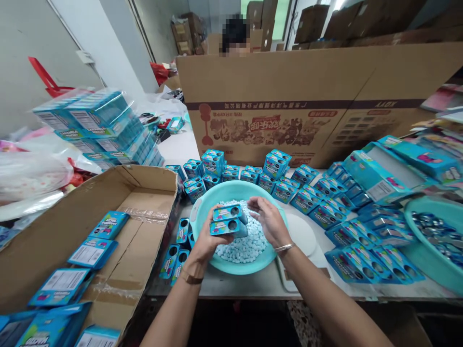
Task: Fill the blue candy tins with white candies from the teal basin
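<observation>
My left hand (205, 243) is closed around two small blue candy boxes (224, 226), one above the other, each with a round dark hole in the end facing me. They are held over a turquoise basin (213, 264) filled with small pale-blue candies (237, 253). Just right of the boxes, my right hand (270, 221) hovers above the candies, its fingers loosely curved and apart; no object shows in it. A white kitchen scale (302, 236) sits partly under my right forearm, beside the basin.
Many blue boxes (304, 198) stand around the basin. An open carton (121, 255) with more boxes lies left; wrapped stacks (97, 115) rise behind it. A second basin (415, 241) holds shiny blue pieces at right. A tall cardboard panel (307, 77) stands behind, with a person (235, 36) beyond.
</observation>
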`<state>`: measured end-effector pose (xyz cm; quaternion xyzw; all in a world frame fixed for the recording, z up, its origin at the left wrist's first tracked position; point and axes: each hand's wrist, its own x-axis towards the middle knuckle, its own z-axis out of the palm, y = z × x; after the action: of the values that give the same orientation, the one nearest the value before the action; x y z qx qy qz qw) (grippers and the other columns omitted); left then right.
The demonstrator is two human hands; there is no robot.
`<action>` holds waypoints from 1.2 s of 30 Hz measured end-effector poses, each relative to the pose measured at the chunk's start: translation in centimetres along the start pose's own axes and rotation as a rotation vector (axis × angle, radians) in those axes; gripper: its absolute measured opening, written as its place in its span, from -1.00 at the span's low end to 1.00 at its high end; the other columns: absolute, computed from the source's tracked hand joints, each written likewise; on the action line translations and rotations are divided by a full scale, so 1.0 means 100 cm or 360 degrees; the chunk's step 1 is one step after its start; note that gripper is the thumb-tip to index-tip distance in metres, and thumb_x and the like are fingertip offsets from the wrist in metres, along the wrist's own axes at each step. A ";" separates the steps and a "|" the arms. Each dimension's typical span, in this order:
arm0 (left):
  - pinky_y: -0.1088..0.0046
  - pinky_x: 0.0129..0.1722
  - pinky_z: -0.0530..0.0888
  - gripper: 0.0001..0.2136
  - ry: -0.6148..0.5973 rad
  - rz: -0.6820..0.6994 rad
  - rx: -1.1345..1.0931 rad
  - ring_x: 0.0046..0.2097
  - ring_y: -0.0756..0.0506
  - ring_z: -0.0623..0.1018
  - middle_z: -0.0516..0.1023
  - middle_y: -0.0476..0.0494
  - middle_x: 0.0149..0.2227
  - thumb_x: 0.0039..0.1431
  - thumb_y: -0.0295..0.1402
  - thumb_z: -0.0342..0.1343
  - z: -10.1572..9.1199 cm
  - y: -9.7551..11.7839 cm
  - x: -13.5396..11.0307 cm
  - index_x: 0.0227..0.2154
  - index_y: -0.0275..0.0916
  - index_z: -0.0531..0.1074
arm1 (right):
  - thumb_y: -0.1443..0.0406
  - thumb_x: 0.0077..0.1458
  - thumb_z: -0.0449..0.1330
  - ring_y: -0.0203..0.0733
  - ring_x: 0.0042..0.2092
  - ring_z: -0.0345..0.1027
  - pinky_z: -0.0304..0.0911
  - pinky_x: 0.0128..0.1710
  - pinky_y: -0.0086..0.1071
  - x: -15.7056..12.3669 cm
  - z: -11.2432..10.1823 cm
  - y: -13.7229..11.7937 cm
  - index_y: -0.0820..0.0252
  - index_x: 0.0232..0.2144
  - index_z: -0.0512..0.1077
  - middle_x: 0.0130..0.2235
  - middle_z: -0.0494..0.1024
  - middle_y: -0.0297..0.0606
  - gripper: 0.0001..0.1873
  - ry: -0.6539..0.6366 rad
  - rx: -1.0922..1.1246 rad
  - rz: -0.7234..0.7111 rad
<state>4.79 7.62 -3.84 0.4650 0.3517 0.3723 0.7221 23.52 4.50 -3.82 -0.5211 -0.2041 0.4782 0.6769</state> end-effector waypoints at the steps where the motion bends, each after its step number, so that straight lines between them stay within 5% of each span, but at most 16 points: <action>1: 0.54 -0.27 0.46 -0.13 0.0016 0.0018 0.0015 -0.22 -0.06 0.54 0.53 -0.03 -0.13 -0.44 -0.59 0.41 -0.001 0.003 -0.001 0.08 -0.12 0.28 | -0.14 -0.17 0.34 -0.03 -0.10 0.45 0.27 -0.12 -0.22 0.001 -0.004 -0.003 0.10 -0.37 0.53 -0.24 0.62 -0.19 -0.51 0.0027 -0.0013 -0.0033; 7: 0.43 -0.04 0.45 -0.16 -0.0072 0.0146 0.0000 -0.01 -0.17 0.52 0.51 -0.07 -0.02 -0.44 -0.53 0.46 -0.006 0.005 -0.010 0.06 -0.09 0.34 | -0.25 0.10 0.03 0.03 0.14 0.33 0.15 0.16 -0.03 -0.010 -0.017 -0.010 0.06 -0.10 0.52 0.00 0.57 -0.15 -0.36 0.0127 -0.0251 -0.0386; 10: 0.33 0.07 0.42 -0.15 -0.0085 0.0233 -0.0117 0.08 -0.22 0.48 0.46 -0.05 0.05 -0.44 -0.49 0.48 0.001 -0.006 -0.011 0.05 -0.03 0.33 | -0.20 0.21 -0.10 -0.02 0.25 0.20 0.03 0.27 -0.05 -0.037 0.001 0.001 0.00 0.07 0.45 0.16 0.46 -0.21 -0.34 -0.0124 -0.0617 -0.0735; 13: 0.19 0.18 0.33 -0.16 -0.0191 0.0323 -0.0092 0.15 -0.27 0.43 0.44 -0.08 0.10 -0.41 -0.43 0.50 0.002 -0.015 -0.011 0.05 -0.01 0.31 | -0.12 0.29 -0.15 -0.03 0.25 0.20 0.02 0.29 -0.05 -0.054 0.007 0.007 -0.01 0.13 0.41 0.19 0.42 -0.23 -0.39 -0.0340 -0.0837 -0.0849; 18: 0.09 0.23 0.27 -0.16 -0.0393 0.0531 0.0060 0.16 -0.30 0.40 0.46 -0.15 0.04 -0.48 -0.29 0.55 -0.010 -0.011 -0.013 -0.01 -0.02 0.32 | -0.10 0.31 -0.17 0.01 0.23 0.23 0.05 0.25 -0.01 -0.046 -0.021 -0.007 0.05 0.08 0.43 0.18 0.43 -0.17 -0.39 0.0046 -0.0740 -0.0862; 21: 0.11 0.19 0.31 -0.19 -0.0463 0.0554 0.0150 0.13 -0.31 0.42 0.44 -0.17 0.04 -0.41 -0.23 0.53 -0.014 0.007 -0.017 0.00 -0.05 0.30 | -0.11 0.29 -0.11 0.01 0.17 0.31 0.14 0.19 -0.04 -0.038 -0.031 -0.013 0.10 -0.03 0.50 0.11 0.50 -0.13 -0.42 0.0107 -0.0580 -0.0737; 26: 0.05 0.19 0.27 -0.36 -0.0393 0.0455 0.1121 0.10 -0.32 0.39 0.40 -0.22 0.03 -0.09 -0.43 0.29 0.000 0.044 -0.003 0.11 -0.14 0.26 | -0.14 0.18 0.06 0.00 0.07 0.38 0.23 0.06 -0.12 -0.030 -0.028 -0.006 0.11 -0.19 0.53 -0.01 0.57 -0.13 -0.48 0.0180 -0.0287 -0.0498; 30: -0.11 0.23 0.06 -0.36 -0.0326 0.0473 0.2299 0.08 -0.37 0.32 0.38 -0.28 -0.05 -0.26 -0.66 0.07 0.023 0.047 0.025 0.02 -0.22 0.33 | -0.11 0.06 0.21 -0.03 0.01 0.37 0.22 0.02 -0.18 -0.022 -0.027 -0.003 0.09 -0.21 0.54 -0.06 0.58 -0.19 -0.54 0.0168 -0.0371 -0.0415; 36: -0.10 0.20 0.06 -0.36 -0.0367 0.0443 0.2761 0.05 -0.39 0.31 0.36 -0.37 -0.03 -0.28 -0.68 0.05 0.036 0.042 0.043 0.02 -0.32 0.28 | -0.12 -0.02 0.25 -0.02 -0.01 0.37 0.24 -0.03 -0.21 -0.014 -0.031 -0.010 0.09 -0.29 0.53 -0.11 0.58 -0.20 -0.54 0.0198 -0.0239 -0.0395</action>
<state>8.99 11.11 0.51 0.9220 0.3754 0.0099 0.0944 25.71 1.68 -3.77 -0.5695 -0.2597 0.3412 0.7013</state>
